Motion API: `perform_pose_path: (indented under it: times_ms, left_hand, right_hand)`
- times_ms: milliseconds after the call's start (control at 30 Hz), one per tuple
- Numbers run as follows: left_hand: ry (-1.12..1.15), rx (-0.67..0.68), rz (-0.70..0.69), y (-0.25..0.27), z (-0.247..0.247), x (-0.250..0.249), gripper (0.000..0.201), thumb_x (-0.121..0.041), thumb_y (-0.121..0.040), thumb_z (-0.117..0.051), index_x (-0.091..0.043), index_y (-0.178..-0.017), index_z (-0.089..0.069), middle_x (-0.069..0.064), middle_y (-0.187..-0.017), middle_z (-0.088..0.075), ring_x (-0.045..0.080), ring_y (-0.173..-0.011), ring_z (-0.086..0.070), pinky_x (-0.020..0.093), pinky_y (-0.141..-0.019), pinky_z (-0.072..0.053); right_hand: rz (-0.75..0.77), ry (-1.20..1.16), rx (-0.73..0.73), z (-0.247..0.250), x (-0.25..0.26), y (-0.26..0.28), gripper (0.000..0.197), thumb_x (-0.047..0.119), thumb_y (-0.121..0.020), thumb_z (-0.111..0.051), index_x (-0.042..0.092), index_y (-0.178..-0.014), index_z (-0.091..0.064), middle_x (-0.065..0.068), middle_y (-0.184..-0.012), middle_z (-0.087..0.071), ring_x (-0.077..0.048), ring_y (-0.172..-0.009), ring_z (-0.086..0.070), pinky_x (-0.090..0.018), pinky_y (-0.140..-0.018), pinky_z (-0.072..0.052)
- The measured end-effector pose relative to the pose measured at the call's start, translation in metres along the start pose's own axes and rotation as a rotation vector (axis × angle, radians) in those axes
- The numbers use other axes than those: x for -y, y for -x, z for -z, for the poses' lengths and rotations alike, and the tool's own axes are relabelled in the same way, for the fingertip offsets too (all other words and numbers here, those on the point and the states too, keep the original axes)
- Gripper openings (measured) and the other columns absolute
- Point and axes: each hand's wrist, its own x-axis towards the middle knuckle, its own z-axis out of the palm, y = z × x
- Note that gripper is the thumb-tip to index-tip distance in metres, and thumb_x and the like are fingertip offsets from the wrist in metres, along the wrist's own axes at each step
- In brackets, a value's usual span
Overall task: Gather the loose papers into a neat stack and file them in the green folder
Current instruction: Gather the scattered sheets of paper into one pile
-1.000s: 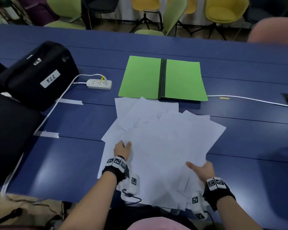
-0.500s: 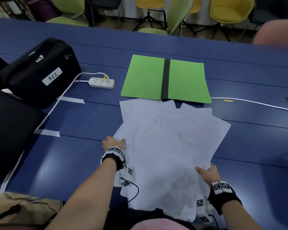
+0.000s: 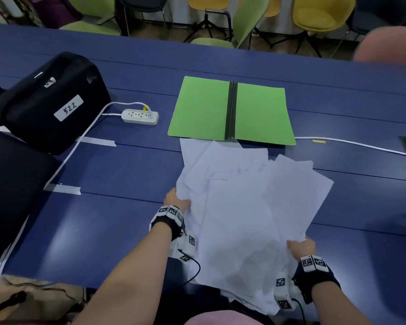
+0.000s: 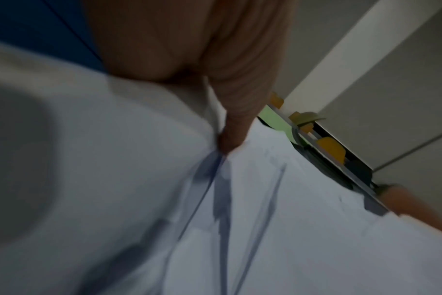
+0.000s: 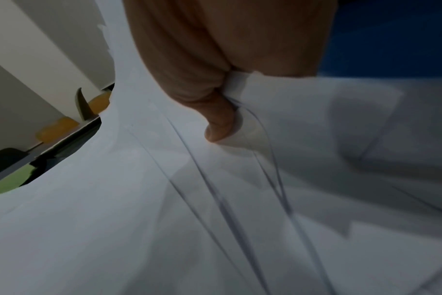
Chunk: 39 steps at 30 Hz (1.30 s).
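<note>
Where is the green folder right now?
In the head view, the green folder lies open on the blue table, just beyond the papers and right of the power strip.

On the black case to my left, a white label reads "522" in handwriting. A smaller tag higher on that case is too small for me to read. The bands on my wrists carry square coded markers, not words.
</note>
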Motion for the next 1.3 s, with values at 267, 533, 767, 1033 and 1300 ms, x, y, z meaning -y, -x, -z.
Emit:
perform_pose_path:
  times_ms: [267,533,767,1033,1300]
  left_hand:
    - [0.105,0.048,0.019,0.005,-0.012,-0.001,0.028,-0.004,-0.081,-0.064,-0.012,-0.063,-0.044,0.005,-0.070,-0.050,0.020,-0.079,-0.047,0.027,-0.069,-0.037]
    - [0.369,-0.069,0.076,0.014,0.038,0.046,0.038,-0.009,-0.080,-0.074,0.004,-0.114,-0.063,0.019,-0.114,-0.066,0.032,-0.105,-0.064,0.035,-0.087,-0.049]
    - [0.306,-0.029,0.171,0.021,0.035,0.044,0.042,-0.010,-0.072,-0.081,0.001,-0.109,-0.064,0.011,-0.100,-0.065,0.029,-0.096,-0.064,0.033,-0.082,-0.049]
    - [0.123,-0.246,-0.047,0.035,0.070,0.001,0.025,-0.012,-0.076,-0.074,-0.003,-0.099,-0.069,0.017,-0.099,-0.070,0.035,-0.097,-0.067,0.043,-0.087,-0.055]
    - [0.240,-0.325,-0.500,0.099,0.174,-0.061,0.012,-0.006,-0.075,-0.076,-0.014,-0.080,-0.069,0.000,-0.074,-0.070,0.008,-0.067,-0.067,0.030,-0.068,-0.057]
  right_hand:
    - [0.016,0.062,0.044,-0.007,0.006,0.004,0.038,-0.012,-0.083,-0.052,-0.017,-0.120,-0.053,-0.031,-0.121,-0.059,-0.039,-0.106,-0.059,-0.031,-0.082,-0.038]
    - [-0.049,0.074,0.042,0.000,0.013,0.003,0.043,-0.010,-0.086,-0.051,-0.018,-0.128,-0.045,-0.030,-0.129,-0.054,-0.042,-0.119,-0.053,-0.039,-0.097,-0.041]
    - [-0.016,0.146,0.064,-0.013,0.014,0.004,0.042,-0.008,-0.084,-0.048,-0.012,-0.127,-0.050,-0.026,-0.120,-0.059,-0.040,-0.104,-0.057,-0.035,-0.084,-0.042]
    - [-0.044,0.163,0.036,-0.007,0.010,0.004,0.045,-0.007,-0.084,-0.051,-0.010,-0.129,-0.049,-0.029,-0.123,-0.058,-0.043,-0.108,-0.056,-0.035,-0.081,-0.041]
    - [-0.073,0.272,0.131,-0.010,0.021,0.009,0.044,0.005,-0.089,-0.050,-0.008,-0.131,-0.045,-0.023,-0.133,-0.051,-0.033,-0.105,-0.053,-0.026,-0.080,-0.033]
